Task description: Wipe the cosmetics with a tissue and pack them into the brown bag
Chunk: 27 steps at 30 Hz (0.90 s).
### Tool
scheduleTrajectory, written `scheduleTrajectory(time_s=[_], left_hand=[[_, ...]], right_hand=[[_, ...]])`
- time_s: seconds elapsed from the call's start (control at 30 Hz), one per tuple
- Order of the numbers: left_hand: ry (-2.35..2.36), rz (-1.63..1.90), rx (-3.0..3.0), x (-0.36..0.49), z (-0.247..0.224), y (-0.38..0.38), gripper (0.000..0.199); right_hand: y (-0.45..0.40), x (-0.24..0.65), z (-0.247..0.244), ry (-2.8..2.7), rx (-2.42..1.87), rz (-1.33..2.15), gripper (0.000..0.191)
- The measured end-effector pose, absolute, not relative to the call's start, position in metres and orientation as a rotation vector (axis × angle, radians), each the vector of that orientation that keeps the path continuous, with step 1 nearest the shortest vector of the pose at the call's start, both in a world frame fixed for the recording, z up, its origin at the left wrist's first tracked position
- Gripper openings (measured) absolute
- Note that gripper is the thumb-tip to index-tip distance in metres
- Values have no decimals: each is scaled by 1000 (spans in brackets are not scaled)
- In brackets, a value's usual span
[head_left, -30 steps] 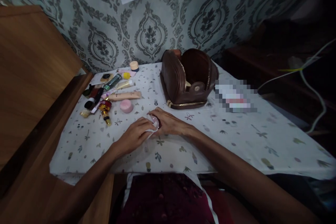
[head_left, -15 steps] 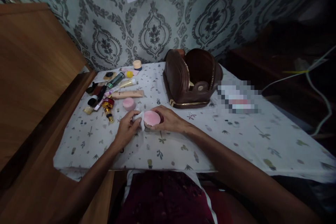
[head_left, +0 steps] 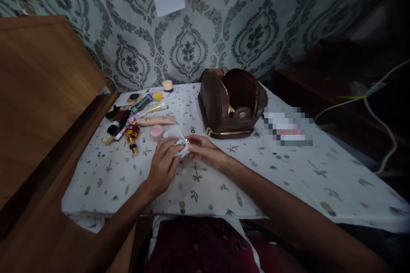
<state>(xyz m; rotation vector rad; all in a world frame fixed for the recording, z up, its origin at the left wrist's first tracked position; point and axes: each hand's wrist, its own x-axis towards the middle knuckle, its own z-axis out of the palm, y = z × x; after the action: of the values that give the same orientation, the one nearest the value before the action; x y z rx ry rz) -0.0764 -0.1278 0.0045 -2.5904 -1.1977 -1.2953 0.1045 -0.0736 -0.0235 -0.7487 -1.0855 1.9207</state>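
Note:
My left hand (head_left: 165,163) presses a crumpled white tissue (head_left: 174,133) against a small round case, fingers curled over it. My right hand (head_left: 206,151) grips the case from the other side; its pink face is now covered, and only a bit of shiny gold rim (head_left: 187,140) shows. Just left of the tissue sits a small pink round pot (head_left: 156,132). Behind that lies a peach squeeze tube (head_left: 156,120). A gold-and-red jar (head_left: 132,130) and a small gold bottle (head_left: 132,146) are to the left.
An open brown zip bag (head_left: 229,111) stands behind my right hand. Several cosmetics, among them a green tube (head_left: 142,104) and a cream-lidded jar (head_left: 167,85), cluster at the back left. A pixelated item (head_left: 288,126) lies right of the bag. Wooden furniture (head_left: 45,94) borders the left.
My left hand has moved right and brought the tissue over the pink face of the round case. The case has turned, so its pink face no longer shows. The view has tilted slightly upward.

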Motion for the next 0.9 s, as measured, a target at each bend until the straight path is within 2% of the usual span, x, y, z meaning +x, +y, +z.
scheduleTrajectory(time_s=[0.1, 0.23, 0.33, 0.43, 0.53, 0.67, 0.9], left_hand=[[-1070, -1278, -2650, -75, 13, -125, 30], [-1284, -1429, -2699, -80, 27, -115, 24], [-1660, -1744, -2727, -82, 28, -105, 24], [-2021, -2204, -2654, -77, 18, -97, 32], [-2202, -2644, -2439, -68, 5, -96, 39], [-2341, -2981, -2213, -60, -3, -102, 43], [-2683, -3129, -2076, -64, -2, -107, 42]], right_hand=[[-73, 107, -22, -1019, -658, 1997, 58], [-73, 112, -19, -1049, -639, 2034, 60], [-74, 115, -16, -1079, -539, 2082, 61], [-76, 113, -15, -1094, -409, 2069, 62], [-77, 110, -15, -1092, -379, 2018, 69], [-75, 110, -17, -1213, -572, 1855, 81], [-68, 117, -17, -1400, -918, 1369, 86]])
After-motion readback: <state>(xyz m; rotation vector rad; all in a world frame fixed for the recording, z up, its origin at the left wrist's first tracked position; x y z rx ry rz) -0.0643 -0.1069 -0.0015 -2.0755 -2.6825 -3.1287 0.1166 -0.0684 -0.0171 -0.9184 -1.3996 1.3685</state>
